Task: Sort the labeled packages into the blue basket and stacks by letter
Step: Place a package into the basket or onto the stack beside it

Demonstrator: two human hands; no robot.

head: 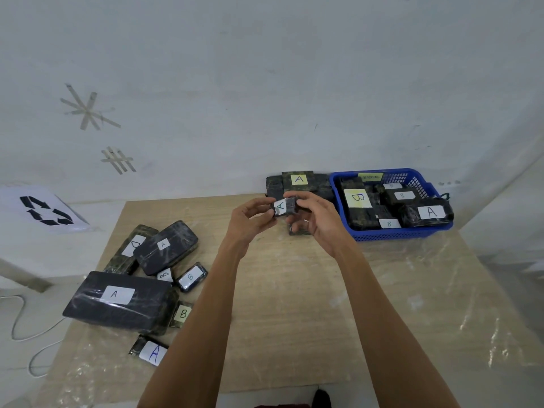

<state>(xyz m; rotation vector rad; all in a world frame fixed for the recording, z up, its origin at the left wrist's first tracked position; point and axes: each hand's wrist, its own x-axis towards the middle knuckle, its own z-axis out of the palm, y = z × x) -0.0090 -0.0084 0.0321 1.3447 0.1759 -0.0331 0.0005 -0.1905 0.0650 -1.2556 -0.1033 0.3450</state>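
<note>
My left hand [250, 220] and my right hand [316, 217] together hold a small dark package labelled A [284, 206] above the table, fingers pinching its two ends. Behind it a stack of dark packages topped with a yellow A label [298, 184] stands against the wall. The blue basket [403, 232] at the back right holds several packages labelled B and one labelled A [429, 214]. At the left lies a loose group: a large A package [117, 301], a medium A package [164, 251], a D package [129, 248], B packages [190, 276] and a small A package [150, 350].
A small dark package [298, 231] lies on the table under my right hand. The wooden table [294, 319] is covered with clear film. A sheet with a recycling symbol [44, 212] and a white cable [17, 319] are off the table's left side.
</note>
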